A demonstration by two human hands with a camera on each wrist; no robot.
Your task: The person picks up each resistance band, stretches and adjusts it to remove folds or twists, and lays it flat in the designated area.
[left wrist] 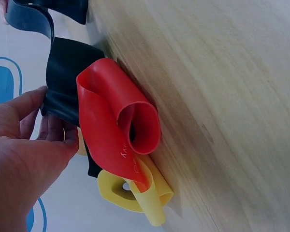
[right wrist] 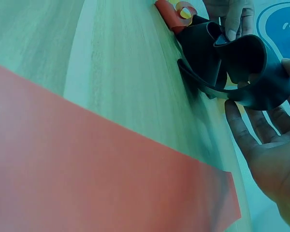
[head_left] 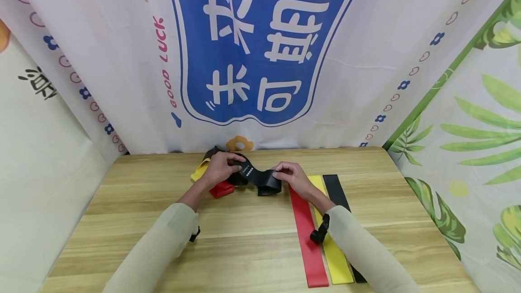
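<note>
A black band with white print [head_left: 253, 174] stretches between the two hands near the table's back edge. My left hand [head_left: 221, 166] pinches its left part; in the left wrist view that hand [left wrist: 31, 130] has thumb and fingers on the black band [left wrist: 67, 79]. The right hand [head_left: 294, 176] holds the curled right end, and in the right wrist view its thumb and fingers [right wrist: 273, 135] are around the black loop [right wrist: 275, 82]. Beside the left hand lie a crumpled red band [head_left: 222, 189] and a yellow band [head_left: 198, 171].
Flat red [head_left: 308, 238], yellow [head_left: 335, 257] and black [head_left: 337, 189] bands lie side by side on the right of the wooden table [head_left: 244, 248], partly under the right forearm. A printed curtain [head_left: 142, 116] hangs along the table's back edge.
</note>
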